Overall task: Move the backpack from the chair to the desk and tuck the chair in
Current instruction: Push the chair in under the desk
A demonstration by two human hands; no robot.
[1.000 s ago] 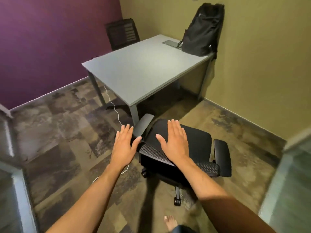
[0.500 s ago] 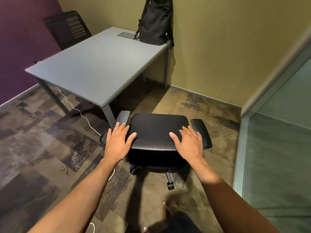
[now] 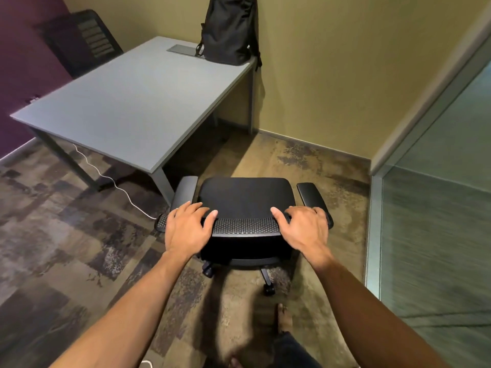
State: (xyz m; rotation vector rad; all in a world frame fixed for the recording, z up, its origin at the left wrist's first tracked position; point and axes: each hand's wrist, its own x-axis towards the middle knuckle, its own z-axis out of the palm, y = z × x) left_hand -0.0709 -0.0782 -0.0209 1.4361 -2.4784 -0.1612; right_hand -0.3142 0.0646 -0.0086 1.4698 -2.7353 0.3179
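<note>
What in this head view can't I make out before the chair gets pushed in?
Head view only:
- Black wheeled office chair: most of its base and castors, hidden under the seat.
- Left hand and right hand: fingertips curl over the mesh backrest top; grip tightness unclear.
- Black fabric backpack: top cut off by the frame edge.
- Grey rectangular desk: far legs hidden by the tabletop.

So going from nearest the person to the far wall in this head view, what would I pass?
Bare foot → hands (left, right) on the chair's backrest → chair seat → grey desk → black backpack against the wall.
</note>
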